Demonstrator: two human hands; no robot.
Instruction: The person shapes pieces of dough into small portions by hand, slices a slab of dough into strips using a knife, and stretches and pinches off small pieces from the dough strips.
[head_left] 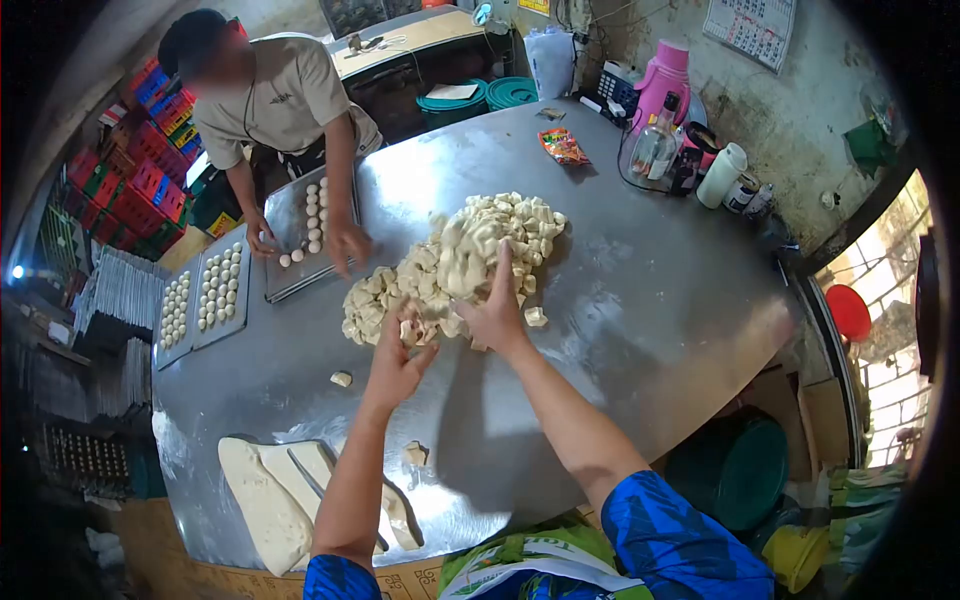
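metal trays (288, 217) hold dough balls (313, 223), and the hands (493, 322), apart and spread, hover by heaped dough pieces (512, 222).

At and beyond the bare, spread left hand (400, 362) and bare right hand (492, 312) lies a heap of cream-coloured, chunky dough pieces (518, 222).
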